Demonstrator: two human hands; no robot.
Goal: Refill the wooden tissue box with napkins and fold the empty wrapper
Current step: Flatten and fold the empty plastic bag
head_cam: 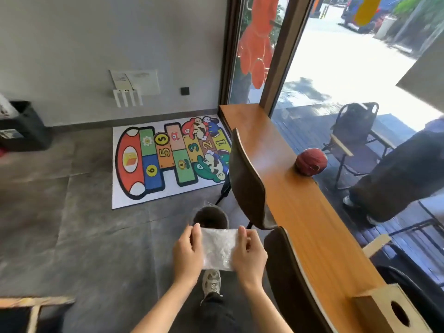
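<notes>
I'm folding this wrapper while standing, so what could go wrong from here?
The wrapper is pinched only at its two side edges by the left hand and right hand in mid-air over the floor; thin plastic may slip free and drop. With no surface under it, creases may come out uneven. The wooden tissue box sits near the counter edge, so an elbow might knock it.

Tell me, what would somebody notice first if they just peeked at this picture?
Probably the colourful hopscotch mat lying on the grey floor by the wall, with its big numbers and cartoon figures. Next, the two hands, left hand and right hand, holding a clear crinkly wrapper between them, low in the middle. A reddish ball sits on the long wooden counter by the window.
</notes>
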